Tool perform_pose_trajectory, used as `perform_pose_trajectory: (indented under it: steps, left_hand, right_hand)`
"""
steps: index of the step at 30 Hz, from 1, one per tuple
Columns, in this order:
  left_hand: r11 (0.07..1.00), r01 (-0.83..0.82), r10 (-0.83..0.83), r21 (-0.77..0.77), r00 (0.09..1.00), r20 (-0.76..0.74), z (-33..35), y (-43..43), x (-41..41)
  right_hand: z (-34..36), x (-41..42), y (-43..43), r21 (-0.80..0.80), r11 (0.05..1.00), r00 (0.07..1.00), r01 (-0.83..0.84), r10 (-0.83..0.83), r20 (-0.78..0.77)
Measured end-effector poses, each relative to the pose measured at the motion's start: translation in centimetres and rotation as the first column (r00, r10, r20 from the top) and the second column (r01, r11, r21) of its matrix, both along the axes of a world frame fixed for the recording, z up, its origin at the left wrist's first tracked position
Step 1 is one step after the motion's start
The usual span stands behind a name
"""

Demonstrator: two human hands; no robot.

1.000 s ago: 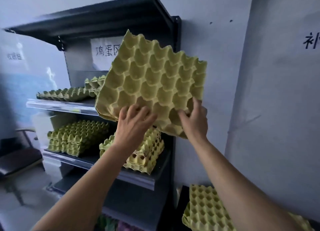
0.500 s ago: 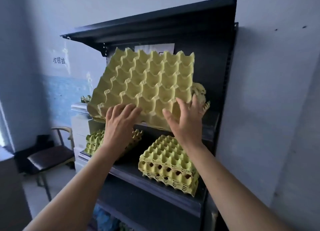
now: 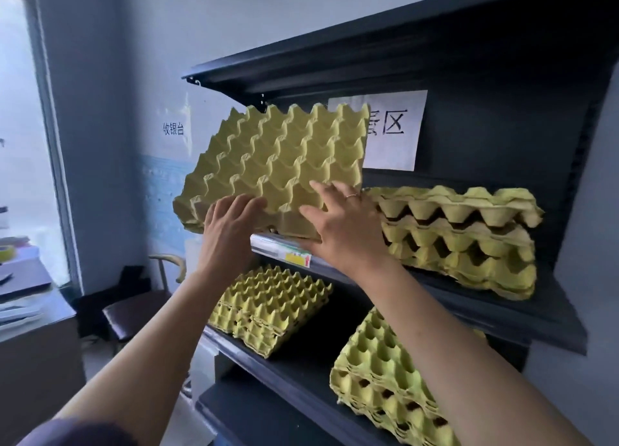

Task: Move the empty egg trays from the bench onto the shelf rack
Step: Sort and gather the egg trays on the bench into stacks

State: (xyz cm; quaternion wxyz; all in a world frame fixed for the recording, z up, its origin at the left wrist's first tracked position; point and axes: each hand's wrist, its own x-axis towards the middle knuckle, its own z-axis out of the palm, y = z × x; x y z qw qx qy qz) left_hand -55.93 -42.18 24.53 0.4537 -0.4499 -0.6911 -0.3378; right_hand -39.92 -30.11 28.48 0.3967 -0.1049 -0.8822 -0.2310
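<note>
Far left, desk: carries papers and stands well apart from the rack.
Left hand: fingers lie over the near-left edge of the tray. The thumb is hidden, so a pinch cannot be confirmed.
Step in hand: lowering one tray onto the upper shelf, as judged from its pose. To do it well, drop the raised far edge until the tray lies flat, then slide it inward so nothing overhangs the shelf's left end. Keep it clear of the neighbouring stack, or seat it squarely on top.
Held tray: yellow-green moulded pulp, empty, with its peaked cells facing the viewer. It is tilted steeply with the far edge up, and its near edge sits at the shelf lip. Its left part hangs past the shelf end.
Right hand: fingers are spread and straight, pressed flat on the tray's near-right portion, with no grip.
Upper-shelf stack: several nested trays just beside the held tray; contact between them cannot be told.
Shelf rack: dark metal, with more tray stacks on the shelf below.
</note>
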Motion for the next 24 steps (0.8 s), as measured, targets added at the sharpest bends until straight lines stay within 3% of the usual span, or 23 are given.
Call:
perform_pose_trajectory:
  steps: [8,15,24]
  left_hand:
    - [0.998,-0.019,0.021,-0.064,0.999,0.036,0.8,2.0,-12.1]
    - [0.990,0.069,-0.069,-0.123,0.998,0.005,2.8,5.3,-21.6]
    - [0.952,0.166,-0.144,-0.257,0.984,0.103,2.1,10.3,-27.4]
  right_hand:
    - [0.0,-12.1,0.7,0.040,0.999,0.995,0.024,-0.020,-0.097]
    - [0.3,-21.2,2.6,-0.130,0.988,0.985,0.081,-0.099,-0.143]
    - [0.0,-26.8,6.6,-0.360,0.903,0.971,0.234,-0.234,0.044]
